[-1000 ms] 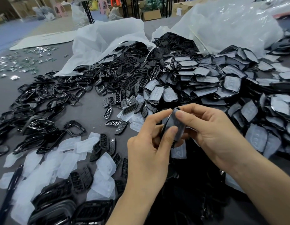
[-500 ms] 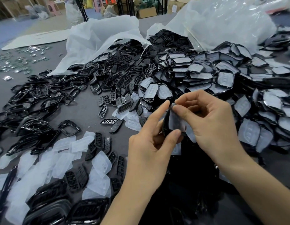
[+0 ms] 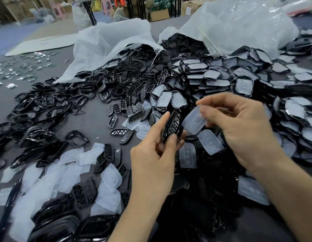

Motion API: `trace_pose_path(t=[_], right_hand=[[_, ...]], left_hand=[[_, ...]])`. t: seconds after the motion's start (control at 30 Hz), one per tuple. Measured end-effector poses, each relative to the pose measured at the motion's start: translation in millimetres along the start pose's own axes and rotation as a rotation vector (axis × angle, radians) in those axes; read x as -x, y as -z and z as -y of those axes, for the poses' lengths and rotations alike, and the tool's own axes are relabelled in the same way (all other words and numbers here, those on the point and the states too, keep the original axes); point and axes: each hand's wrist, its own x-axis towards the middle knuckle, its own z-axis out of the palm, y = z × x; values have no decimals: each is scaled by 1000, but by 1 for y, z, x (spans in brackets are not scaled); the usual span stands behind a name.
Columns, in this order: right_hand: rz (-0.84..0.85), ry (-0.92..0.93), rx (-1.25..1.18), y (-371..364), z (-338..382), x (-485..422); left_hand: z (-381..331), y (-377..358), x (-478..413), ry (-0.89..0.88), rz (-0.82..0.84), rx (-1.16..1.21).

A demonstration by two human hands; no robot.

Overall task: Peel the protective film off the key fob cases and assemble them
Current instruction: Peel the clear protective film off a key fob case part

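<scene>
Film [image 3: 193, 122] is pinched in your right hand [image 3: 242, 130], beside the case [image 3: 171, 126] pinched in your left hand [image 3: 151, 159], above the counter [image 3: 92, 123]. Peeling looks nearly done; next, drop the film.

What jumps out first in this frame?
Dead centre, the left hand grips a black case while the right hand pinches a clear film beside it. Behind and to the right, a heap of film-covered cases lies before plastic bags. Loose films litter the table at lower left.
</scene>
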Motion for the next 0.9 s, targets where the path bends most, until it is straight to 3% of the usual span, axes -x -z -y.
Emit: trace_pose_path(t=[0.13,0.23,0.3,0.47,0.9], right_hand=[[123,-15,-146,6,4,-4],[355,-24,-198,4,7,1],[405,-5,-145,0,8,5],[198,95,155,-10,1,10],[-29,351,327,-23,-8,24]], left_hand=[[-1,1,0,-6,-9,32],[-3,4,-1,-10,-29,-72],[-4,5,-1,-33,-38,-159],[-10,3,4,-107,-27,-226],[-16,2,5,-294,-62,-435]])
